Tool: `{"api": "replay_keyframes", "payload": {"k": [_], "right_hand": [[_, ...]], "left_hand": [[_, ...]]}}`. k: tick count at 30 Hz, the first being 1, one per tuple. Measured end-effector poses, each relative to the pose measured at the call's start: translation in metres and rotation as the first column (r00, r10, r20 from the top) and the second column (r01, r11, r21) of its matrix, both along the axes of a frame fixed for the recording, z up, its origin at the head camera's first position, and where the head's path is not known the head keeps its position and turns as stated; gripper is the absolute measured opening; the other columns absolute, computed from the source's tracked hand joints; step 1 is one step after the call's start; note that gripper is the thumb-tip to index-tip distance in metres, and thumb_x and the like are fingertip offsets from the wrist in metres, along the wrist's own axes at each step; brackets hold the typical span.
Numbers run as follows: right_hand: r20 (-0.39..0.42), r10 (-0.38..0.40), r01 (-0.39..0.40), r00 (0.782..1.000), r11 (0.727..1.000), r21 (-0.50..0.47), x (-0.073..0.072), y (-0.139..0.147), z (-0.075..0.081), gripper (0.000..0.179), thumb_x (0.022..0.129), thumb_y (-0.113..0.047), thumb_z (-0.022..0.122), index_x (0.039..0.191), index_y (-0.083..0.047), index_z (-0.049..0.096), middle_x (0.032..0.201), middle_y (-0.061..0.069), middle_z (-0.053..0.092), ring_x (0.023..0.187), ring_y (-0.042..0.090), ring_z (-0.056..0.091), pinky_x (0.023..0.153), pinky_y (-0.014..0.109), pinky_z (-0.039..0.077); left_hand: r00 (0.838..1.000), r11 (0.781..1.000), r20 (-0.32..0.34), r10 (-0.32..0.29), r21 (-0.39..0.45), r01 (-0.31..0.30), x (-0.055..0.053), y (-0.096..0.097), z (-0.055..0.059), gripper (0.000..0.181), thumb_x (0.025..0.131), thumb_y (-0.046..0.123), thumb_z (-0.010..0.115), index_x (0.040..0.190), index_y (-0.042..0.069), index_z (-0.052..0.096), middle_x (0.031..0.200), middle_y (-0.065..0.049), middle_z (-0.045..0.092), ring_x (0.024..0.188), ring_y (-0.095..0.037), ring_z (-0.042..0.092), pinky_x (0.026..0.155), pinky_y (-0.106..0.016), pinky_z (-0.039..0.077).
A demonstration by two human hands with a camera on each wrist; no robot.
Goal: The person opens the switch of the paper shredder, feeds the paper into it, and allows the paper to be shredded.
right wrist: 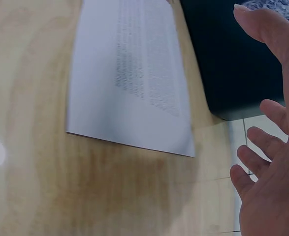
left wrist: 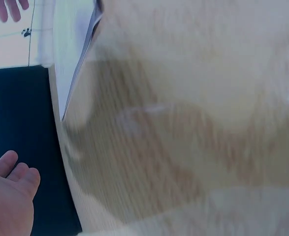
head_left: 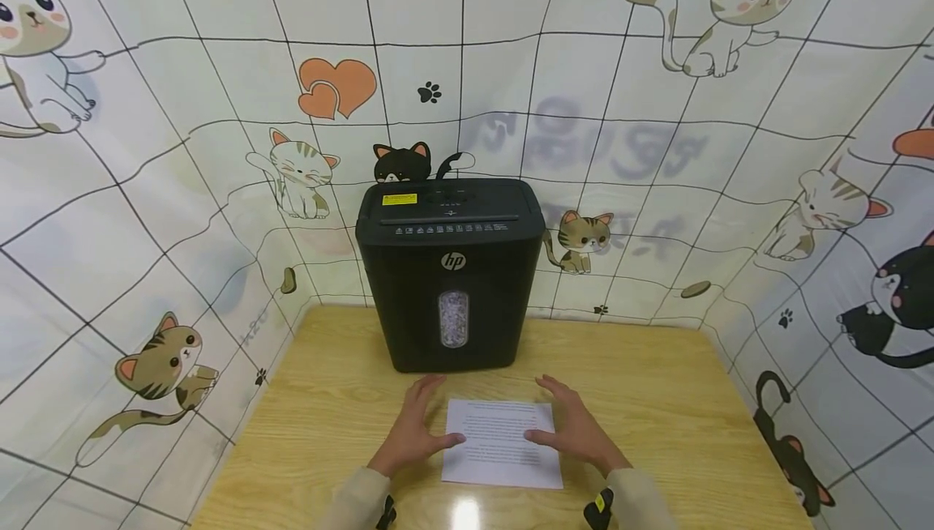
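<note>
Printed paper (head_left: 499,457), a sheet or thin stack, lies on the wooden table in the head view. My left hand (head_left: 410,433) is at its left side, thumb toward the paper and fingers spread. On the opposite side my right hand (head_left: 580,433) mirrors it, with nothing in its grasp. The right wrist view shows the right hand (right wrist: 277,162) apart from the paper (right wrist: 129,113), fingers loosely bent. In the left wrist view, the left hand (left wrist: 11,201) holds nothing, and the paper's edge (left wrist: 78,44) shows thin layers. Behind the paper stands a black HP paper shredder (head_left: 409,295).
The shredder's narrow window (head_left: 454,319) shows shredded bits inside. A yellow label (head_left: 399,199) sits on its top, near the feed slot (head_left: 448,220). White cloth walls (head_left: 584,76) with cat drawings enclose the table (head_left: 642,400) at the back and sides.
</note>
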State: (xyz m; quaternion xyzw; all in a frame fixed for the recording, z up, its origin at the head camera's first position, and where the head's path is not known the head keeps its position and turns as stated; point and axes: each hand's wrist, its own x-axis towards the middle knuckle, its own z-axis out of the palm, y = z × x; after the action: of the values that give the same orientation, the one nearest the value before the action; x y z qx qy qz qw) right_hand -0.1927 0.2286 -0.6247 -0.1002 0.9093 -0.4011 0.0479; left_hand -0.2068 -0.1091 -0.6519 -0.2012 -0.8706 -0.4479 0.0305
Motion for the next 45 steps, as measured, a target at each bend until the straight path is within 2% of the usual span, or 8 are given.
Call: {"api": "replay_keyframes", "payload": {"k": [5, 10, 14, 19, 24, 32, 38, 45], "right_hand": [[-0.007, 0.022, -0.023, 1.0, 0.999, -0.026, 0.008, -0.005, -0.011, 0.102, 0.071, -0.049, 0.092, 0.154, -0.015, 0.044, 0.165, 0.015, 0.035, 0.151, 0.046, 0.031, 0.117, 0.07, 0.027], [-0.013, 0.069, -0.069, 0.998, 0.997, -0.015, 0.015, -0.008, -0.021, 0.104, 0.068, -0.05, 0.093, 0.153, -0.013, 0.046, 0.164, 0.016, 0.036, 0.15, 0.046, 0.032, 0.118, 0.069, 0.028], [-0.057, 0.114, -0.115, 0.992, 0.993, -0.015, 0.02, -0.009, -0.024, 0.105, 0.063, -0.046, 0.096, 0.149, -0.009, 0.049, 0.162, 0.022, 0.038, 0.147, 0.051, 0.034, 0.115, 0.072, 0.028], [-0.074, 0.155, -0.152, 0.985, 0.988, 0.042, 0.023, -0.011, -0.031, 0.109, 0.059, -0.048, 0.097, 0.149, -0.009, 0.049, 0.162, 0.024, 0.036, 0.149, 0.052, 0.031, 0.115, 0.072, 0.027], [-0.089, 0.183, -0.173, 0.979, 0.979, 0.109, 0.024, -0.012, -0.037, 0.112, 0.058, -0.05, 0.097, 0.15, -0.008, 0.048, 0.163, 0.027, 0.033, 0.15, 0.054, 0.026, 0.116, 0.073, 0.025], [0.006, 0.102, -0.102, 0.995, 0.979, 0.177, 0.025, -0.017, -0.037, 0.112, 0.057, -0.052, 0.097, 0.151, -0.016, 0.048, 0.169, 0.02, 0.022, 0.156, 0.048, 0.014, 0.118, 0.072, 0.022], [0.043, 0.078, -0.085, 0.996, 0.979, 0.187, 0.025, -0.018, -0.036, 0.111, 0.056, -0.054, 0.097, 0.151, -0.019, 0.049, 0.17, 0.017, 0.023, 0.156, 0.046, 0.017, 0.118, 0.071, 0.024], [0.031, 0.084, -0.088, 0.996, 0.974, 0.207, 0.024, -0.018, -0.037, 0.112, 0.057, -0.056, 0.096, 0.151, -0.018, 0.049, 0.169, 0.016, 0.027, 0.155, 0.046, 0.02, 0.118, 0.069, 0.027]], "left_hand": [[0.997, 0.997, -0.04, -0.059, -0.052, 0.057, 0.005, 0.013, -0.007, 0.102, 0.069, 0.05, 0.092, 0.151, 0.01, 0.046, 0.157, -0.021, 0.039, 0.145, -0.043, 0.037, 0.109, -0.065, 0.042], [0.992, 0.978, -0.033, -0.122, -0.175, 0.114, 0.013, 0.023, -0.015, 0.1, 0.068, 0.056, 0.091, 0.148, 0.011, 0.051, 0.157, -0.02, 0.04, 0.144, -0.041, 0.04, 0.109, -0.059, 0.045], [0.985, 0.962, -0.041, -0.165, -0.226, 0.152, 0.017, 0.027, -0.02, 0.098, 0.069, 0.056, 0.09, 0.147, 0.011, 0.052, 0.158, -0.02, 0.039, 0.146, -0.042, 0.038, 0.111, -0.057, 0.044], [0.98, 0.943, -0.028, -0.198, -0.277, 0.183, 0.017, 0.029, -0.028, 0.098, 0.066, 0.054, 0.091, 0.148, 0.016, 0.052, 0.161, -0.015, 0.037, 0.15, -0.04, 0.035, 0.115, -0.053, 0.043], [0.979, 0.927, -0.004, -0.205, -0.321, 0.193, 0.02, 0.034, -0.023, 0.099, 0.065, 0.051, 0.092, 0.148, 0.014, 0.053, 0.162, -0.015, 0.036, 0.15, -0.039, 0.034, 0.112, -0.049, 0.046], [0.979, 0.893, 0.009, -0.201, -0.408, 0.187, 0.02, 0.037, -0.017, 0.102, 0.065, 0.053, 0.091, 0.15, 0.015, 0.05, 0.164, -0.018, 0.033, 0.153, -0.043, 0.03, 0.112, -0.055, 0.045], [0.979, 0.877, 0.009, -0.204, -0.443, 0.187, 0.021, 0.037, -0.015, 0.1, 0.065, 0.057, 0.09, 0.147, 0.012, 0.054, 0.163, -0.019, 0.034, 0.151, -0.041, 0.032, 0.112, -0.051, 0.046], [0.979, 0.869, 0.003, -0.204, -0.461, 0.182, 0.021, 0.037, -0.013, 0.096, 0.066, 0.057, 0.09, 0.144, 0.013, 0.057, 0.162, -0.02, 0.036, 0.15, -0.041, 0.034, 0.112, -0.05, 0.046]]}}
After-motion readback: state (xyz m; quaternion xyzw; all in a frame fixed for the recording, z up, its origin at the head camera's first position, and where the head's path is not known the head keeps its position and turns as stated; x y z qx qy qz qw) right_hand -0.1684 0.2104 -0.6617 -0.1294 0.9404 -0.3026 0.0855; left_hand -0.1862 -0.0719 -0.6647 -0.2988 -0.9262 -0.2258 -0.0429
